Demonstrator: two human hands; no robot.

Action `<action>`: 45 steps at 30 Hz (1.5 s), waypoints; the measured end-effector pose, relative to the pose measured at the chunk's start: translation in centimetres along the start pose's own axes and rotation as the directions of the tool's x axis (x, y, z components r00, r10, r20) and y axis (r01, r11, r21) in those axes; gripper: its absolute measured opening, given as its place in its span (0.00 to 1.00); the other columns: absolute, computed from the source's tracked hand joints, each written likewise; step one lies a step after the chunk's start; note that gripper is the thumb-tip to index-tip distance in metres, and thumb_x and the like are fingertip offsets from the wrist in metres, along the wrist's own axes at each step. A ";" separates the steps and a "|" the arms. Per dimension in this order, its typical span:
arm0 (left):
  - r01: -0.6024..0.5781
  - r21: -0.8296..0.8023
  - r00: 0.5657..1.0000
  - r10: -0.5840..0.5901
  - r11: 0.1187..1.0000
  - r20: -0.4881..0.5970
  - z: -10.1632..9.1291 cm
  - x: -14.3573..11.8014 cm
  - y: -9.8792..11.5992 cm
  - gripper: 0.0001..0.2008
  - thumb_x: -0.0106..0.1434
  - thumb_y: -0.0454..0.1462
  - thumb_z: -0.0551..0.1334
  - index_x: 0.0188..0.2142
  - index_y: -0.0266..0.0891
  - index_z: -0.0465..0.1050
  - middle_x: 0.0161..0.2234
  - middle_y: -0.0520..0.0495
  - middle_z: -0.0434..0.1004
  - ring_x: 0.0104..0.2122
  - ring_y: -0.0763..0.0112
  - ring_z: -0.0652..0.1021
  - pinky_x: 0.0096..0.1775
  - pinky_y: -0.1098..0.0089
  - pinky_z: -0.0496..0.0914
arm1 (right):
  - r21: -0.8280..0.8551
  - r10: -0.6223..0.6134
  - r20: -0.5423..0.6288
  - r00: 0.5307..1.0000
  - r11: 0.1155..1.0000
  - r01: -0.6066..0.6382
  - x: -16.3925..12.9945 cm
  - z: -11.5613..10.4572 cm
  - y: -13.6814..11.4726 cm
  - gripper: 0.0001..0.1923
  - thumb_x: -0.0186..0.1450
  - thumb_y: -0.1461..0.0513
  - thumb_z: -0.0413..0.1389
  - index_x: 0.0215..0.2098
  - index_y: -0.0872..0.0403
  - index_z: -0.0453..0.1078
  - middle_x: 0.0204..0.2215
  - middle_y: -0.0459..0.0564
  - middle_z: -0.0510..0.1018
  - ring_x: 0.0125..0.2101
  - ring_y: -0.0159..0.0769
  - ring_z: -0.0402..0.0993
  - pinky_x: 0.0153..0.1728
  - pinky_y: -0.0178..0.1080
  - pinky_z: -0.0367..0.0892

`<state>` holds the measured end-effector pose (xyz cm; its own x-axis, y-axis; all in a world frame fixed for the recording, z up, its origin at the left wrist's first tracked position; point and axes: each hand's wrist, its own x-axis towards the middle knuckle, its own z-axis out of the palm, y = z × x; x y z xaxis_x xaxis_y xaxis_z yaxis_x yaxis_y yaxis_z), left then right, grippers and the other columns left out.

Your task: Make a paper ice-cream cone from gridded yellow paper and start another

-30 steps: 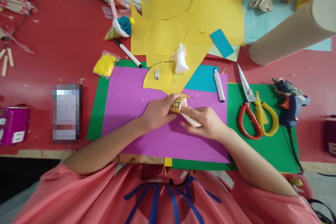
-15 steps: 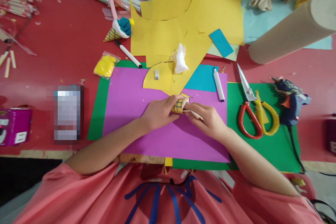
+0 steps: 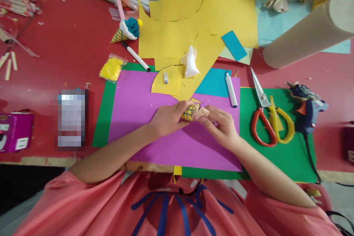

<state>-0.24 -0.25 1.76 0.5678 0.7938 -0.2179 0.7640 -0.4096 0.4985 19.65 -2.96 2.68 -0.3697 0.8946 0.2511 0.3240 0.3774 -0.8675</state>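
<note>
A small yellow paper cone with a dark grid pattern sits between my two hands above a purple sheet. My left hand wraps around the cone's narrow part. My right hand pinches a beige crumpled strip at the cone's wide mouth. How far the strip goes into the cone is hidden by my fingers.
Red-and-yellow scissors and a blue glue gun lie right on green paper. A white marker, white tissue, yellow sheets, a finished cone, a black-tipped marker, a yellow bag and a cardboard tube lie farther back.
My right hand has lifted off the purple sheet and drawn in toward the cone's mouth, bunching the beige strip there. My left hand has kept its hold.
</note>
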 end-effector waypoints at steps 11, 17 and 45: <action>-0.050 0.029 0.998 0.050 0.998 -0.027 0.5 0.0 0.0 0.23 0.61 0.39 0.62 0.54 0.45 0.60 0.45 0.49 0.79 0.41 0.61 0.81 0.33 0.70 0.69 | 0.002 0.137 -0.213 0.967 0.990 -0.139 -0.4 1.4 0.5 0.10 0.62 0.62 0.60 0.28 0.52 0.63 0.22 0.41 0.69 0.21 0.26 0.62 0.22 0.31 0.62; 0.035 -0.176 0.994 -0.053 0.984 -0.097 0.4 0.1 -0.5 0.23 0.59 0.38 0.61 0.54 0.45 0.59 0.39 0.52 0.78 0.35 0.65 0.80 0.31 0.73 0.68 | -0.186 -0.175 -0.134 0.975 0.971 0.149 -0.4 0.6 0.6 0.11 0.66 0.66 0.55 0.47 0.53 0.69 0.40 0.54 0.74 0.42 0.37 0.73 0.41 0.40 0.71; -0.032 -0.232 0.999 0.039 0.972 0.026 0.0 -0.1 -0.6 0.20 0.61 0.45 0.58 0.53 0.47 0.64 0.38 0.53 0.79 0.34 0.68 0.80 0.35 0.73 0.68 | -0.173 0.010 0.032 0.999 0.985 -0.004 -0.4 0.6 0.6 0.11 0.69 0.57 0.52 0.43 0.55 0.70 0.31 0.51 0.80 0.27 0.31 0.74 0.29 0.33 0.67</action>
<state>-0.78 -0.05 1.51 0.6047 0.7654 -0.2202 0.6539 -0.3192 0.6859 19.46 -3.22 1.83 -0.3939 0.8903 0.2285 0.4717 0.4092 -0.7811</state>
